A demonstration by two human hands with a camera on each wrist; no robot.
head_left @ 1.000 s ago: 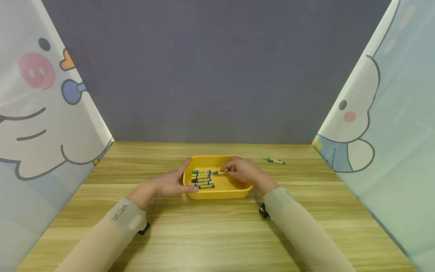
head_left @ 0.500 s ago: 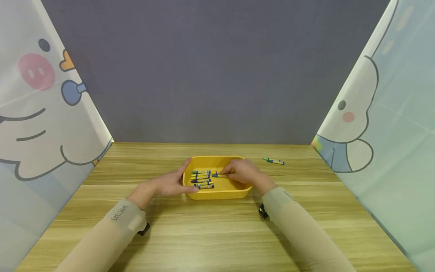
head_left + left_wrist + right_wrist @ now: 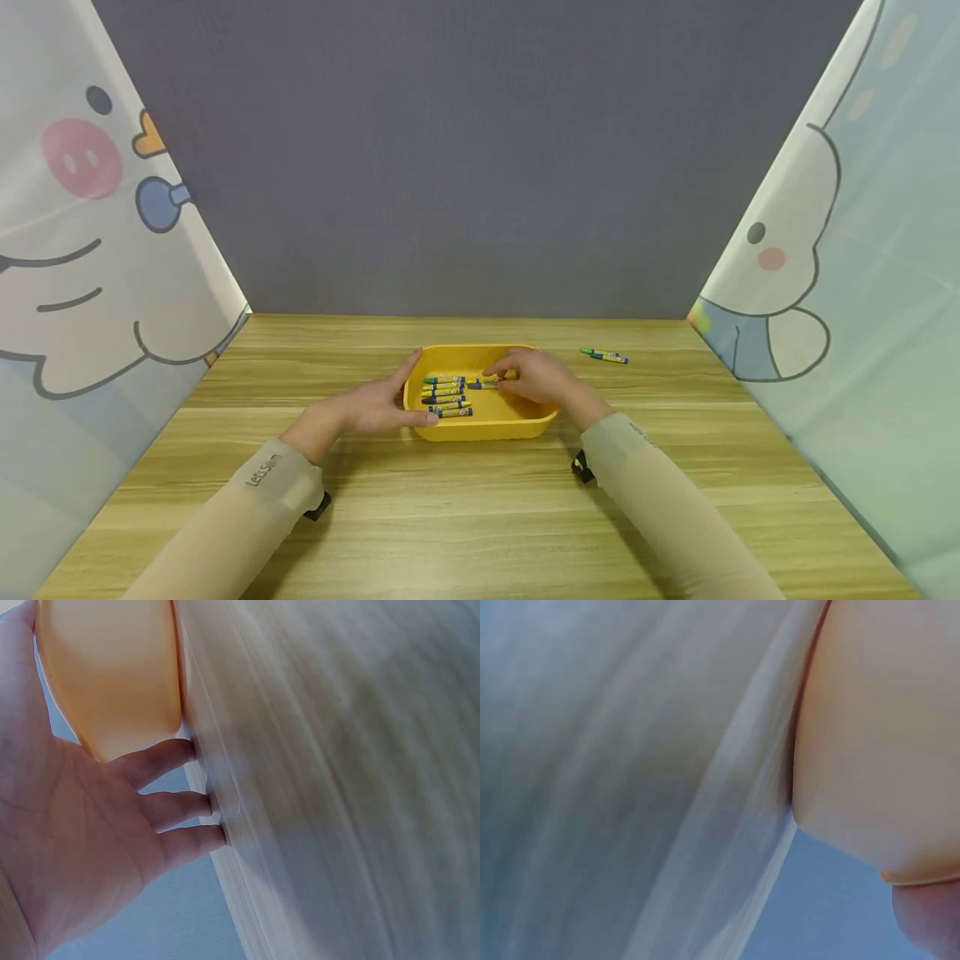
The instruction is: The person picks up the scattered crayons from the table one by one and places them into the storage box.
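A yellow tray (image 3: 491, 430) sits on the table, with several crayons (image 3: 444, 390) laid side by side in its left half. My left hand (image 3: 375, 406) spans the tray's left end, its thumb along the near rim. In the left wrist view, extended fingers (image 3: 176, 804) reach down beside the tray's wall to the tabletop. My right hand (image 3: 536, 377) reaches over the tray's right side, index finger and thumb spread apart. Just by those fingertips, a dark-tipped crayon (image 3: 483, 385) lies right of the row, close against another one. The right wrist view shows mostly the tray's outer wall (image 3: 877, 735).
Two green-tipped crayons (image 3: 606, 356) lie on the wooden table (image 3: 465, 517) to the right of the tray. A dark grey panel (image 3: 472, 167) stands behind the table, with printed cartoon curtains (image 3: 862, 292) at both sides.
My right index finger and thumb pinched the dark-tipped crayon half a second ago; now they are parted beside it. That crayon has shifted slightly. My left hand stays at the tray.
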